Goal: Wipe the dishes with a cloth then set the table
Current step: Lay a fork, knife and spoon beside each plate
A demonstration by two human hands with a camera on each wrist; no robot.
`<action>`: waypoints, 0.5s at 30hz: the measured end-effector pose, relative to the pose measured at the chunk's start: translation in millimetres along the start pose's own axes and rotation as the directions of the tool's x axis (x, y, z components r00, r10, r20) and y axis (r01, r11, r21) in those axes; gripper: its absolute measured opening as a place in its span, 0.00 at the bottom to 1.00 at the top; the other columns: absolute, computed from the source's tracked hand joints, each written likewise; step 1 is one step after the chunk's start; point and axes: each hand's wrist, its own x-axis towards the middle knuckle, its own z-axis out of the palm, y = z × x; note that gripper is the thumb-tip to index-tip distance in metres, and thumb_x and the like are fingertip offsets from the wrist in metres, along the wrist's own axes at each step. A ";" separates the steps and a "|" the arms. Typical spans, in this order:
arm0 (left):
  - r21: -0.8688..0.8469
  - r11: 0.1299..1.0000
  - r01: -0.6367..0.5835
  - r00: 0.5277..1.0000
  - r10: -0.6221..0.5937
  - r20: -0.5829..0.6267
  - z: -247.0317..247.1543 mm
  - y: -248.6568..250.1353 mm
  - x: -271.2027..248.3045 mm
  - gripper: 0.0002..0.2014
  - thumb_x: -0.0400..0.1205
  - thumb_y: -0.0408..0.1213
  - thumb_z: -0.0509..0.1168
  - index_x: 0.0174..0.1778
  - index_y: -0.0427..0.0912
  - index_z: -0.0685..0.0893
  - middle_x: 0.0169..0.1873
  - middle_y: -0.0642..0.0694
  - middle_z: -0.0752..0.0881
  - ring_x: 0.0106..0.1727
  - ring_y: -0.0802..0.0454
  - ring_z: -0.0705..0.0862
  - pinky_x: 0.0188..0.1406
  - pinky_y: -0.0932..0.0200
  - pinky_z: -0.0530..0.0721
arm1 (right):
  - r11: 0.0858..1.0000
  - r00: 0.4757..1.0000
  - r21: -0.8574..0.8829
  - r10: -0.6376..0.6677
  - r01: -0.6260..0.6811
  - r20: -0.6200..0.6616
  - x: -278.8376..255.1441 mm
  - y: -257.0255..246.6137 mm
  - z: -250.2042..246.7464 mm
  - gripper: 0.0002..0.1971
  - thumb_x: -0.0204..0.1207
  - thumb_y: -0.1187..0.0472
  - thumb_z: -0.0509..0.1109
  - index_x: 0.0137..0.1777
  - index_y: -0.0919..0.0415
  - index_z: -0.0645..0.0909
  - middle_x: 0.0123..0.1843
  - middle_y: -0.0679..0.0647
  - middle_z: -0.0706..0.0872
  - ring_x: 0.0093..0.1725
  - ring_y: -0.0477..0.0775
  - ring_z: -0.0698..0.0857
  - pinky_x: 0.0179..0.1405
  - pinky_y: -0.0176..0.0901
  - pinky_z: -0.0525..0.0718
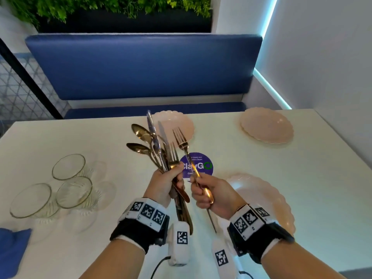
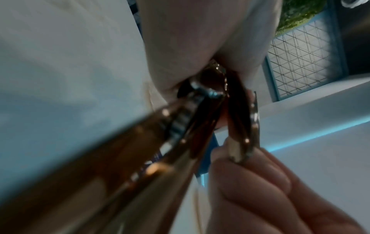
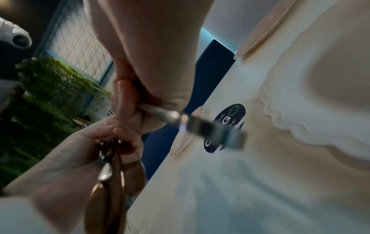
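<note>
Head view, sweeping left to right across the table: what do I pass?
Blue cloth → three glass bowls → cutlery bundle in left hand → fork in right hand → far-right pink plate.

My right hand grips 1 fork handle; my left hand clutches more cutlery (blurred) beside a scalloped plate

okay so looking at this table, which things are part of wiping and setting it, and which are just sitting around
Part of the job:
fork in right hand
cutlery bundle in left hand
three pink plates
three glasses
blue cloth

Just there:
purple sticker
blue bench
plants
</note>
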 end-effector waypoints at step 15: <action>-0.025 1.000 0.001 0.999 0.000 0.050 137.4 -9.3 43.1 0.04 0.78 0.31 0.67 0.43 0.35 0.86 0.19 0.47 0.78 0.16 0.57 0.73 0.13 0.68 0.67 | 0.925 0.984 -0.373 -0.002 -0.066 -0.179 -72.1 -66.5 -110.2 0.09 0.80 0.61 0.66 0.58 0.61 0.73 0.31 0.51 0.73 0.20 0.43 0.67 0.18 0.31 0.61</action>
